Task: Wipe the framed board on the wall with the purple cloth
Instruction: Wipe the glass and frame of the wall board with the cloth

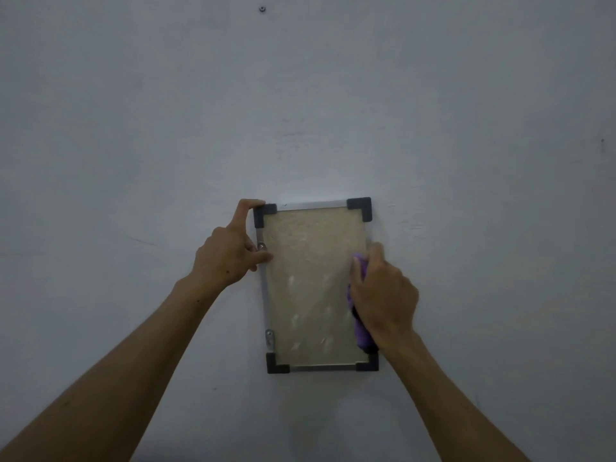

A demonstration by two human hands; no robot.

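Right hand (383, 295) has its grip closed round the purple cloth (361, 331), pressing it to the right side of the framed board (310, 281), which hangs upright on the grey wall (133, 128). Left hand (230, 251) holds the board's left edge, forefinger hooked over the top-left black corner cap (263, 213), thumb on the panel. Pale smears mark the lower half of the board.

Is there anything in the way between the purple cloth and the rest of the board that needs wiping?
Nothing visible. The right hand presses the purple cloth on the right edge of the metal-framed beige board; its face is bare. The left hand holds only the left frame edge.
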